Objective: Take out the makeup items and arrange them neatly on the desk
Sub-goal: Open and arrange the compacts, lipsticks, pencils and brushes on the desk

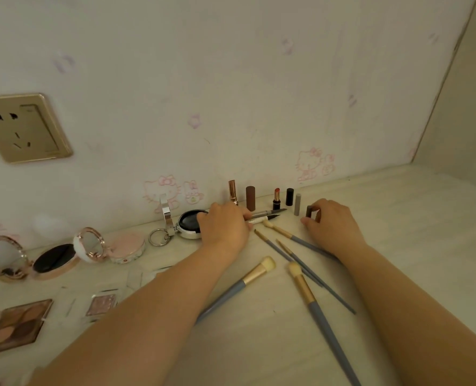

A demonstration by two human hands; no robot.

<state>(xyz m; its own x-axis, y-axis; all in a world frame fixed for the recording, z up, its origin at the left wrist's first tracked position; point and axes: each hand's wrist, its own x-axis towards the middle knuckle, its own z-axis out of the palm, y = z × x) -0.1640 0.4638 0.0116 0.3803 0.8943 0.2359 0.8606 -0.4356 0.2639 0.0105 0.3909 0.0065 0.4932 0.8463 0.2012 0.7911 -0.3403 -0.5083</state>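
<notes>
Two hands at the surface's [398, 207] back edge. Right hand [333, 224] pinches a small dark cap [309, 211] between thumb and fingers, just beside a grey tube [297, 204]. Left hand [225, 224] curls over two pens [267, 214] (liner-type, dark tips pointing right), lying flat. Behind the hands, along the wall, upright in a row: rose-gold lipstick [232, 192], brown tube [250, 198], open red lipstick [276, 199], black cap [289, 196]. Five grey-handled brushes [317, 310] with gold ferrules lie fanned between the forearms, some crossing. Left of the left hand: open silver compact [188, 222], touching it, then a pink round compact [126, 247] and a black-cushion compact [54, 259]. Eyeshadow palette [16, 327] near the front left corner.
</notes>
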